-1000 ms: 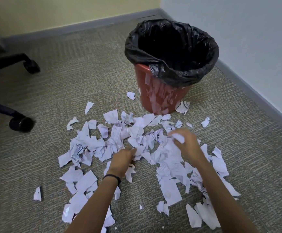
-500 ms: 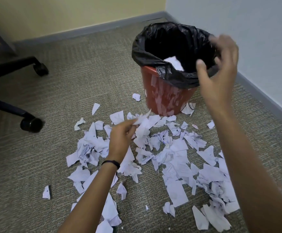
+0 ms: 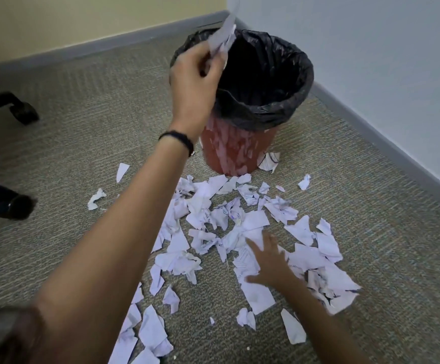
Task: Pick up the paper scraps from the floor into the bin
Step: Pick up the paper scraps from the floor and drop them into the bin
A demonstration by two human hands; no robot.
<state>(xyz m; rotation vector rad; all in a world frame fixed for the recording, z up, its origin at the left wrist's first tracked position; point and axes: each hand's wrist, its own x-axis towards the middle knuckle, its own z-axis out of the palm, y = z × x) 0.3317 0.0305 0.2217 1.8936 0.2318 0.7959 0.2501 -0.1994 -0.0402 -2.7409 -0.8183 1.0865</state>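
A red bin [image 3: 236,151] lined with a black bag [image 3: 274,101] stands in the room's corner. My left hand [image 3: 195,82] is raised at the bin's left rim and pinches a few white paper scraps [image 3: 223,35] above the opening. My right hand [image 3: 268,261] lies low on the carpet with fingers spread, resting on the pile of torn paper scraps [image 3: 240,227] in front of the bin. Several more torn pieces [image 3: 150,329] trail toward me.
Two black chair legs with castors [image 3: 11,206] [image 3: 23,111] stand at the left. Grey skirting [image 3: 387,143] and a pale wall run along the right, a yellow wall along the back. Bare carpet [image 3: 82,143] spreads left of the pile.
My left hand lifted scraps from the pile up to the bin's rim. My right hand dropped its scraps in the bin and came back down onto the pile.
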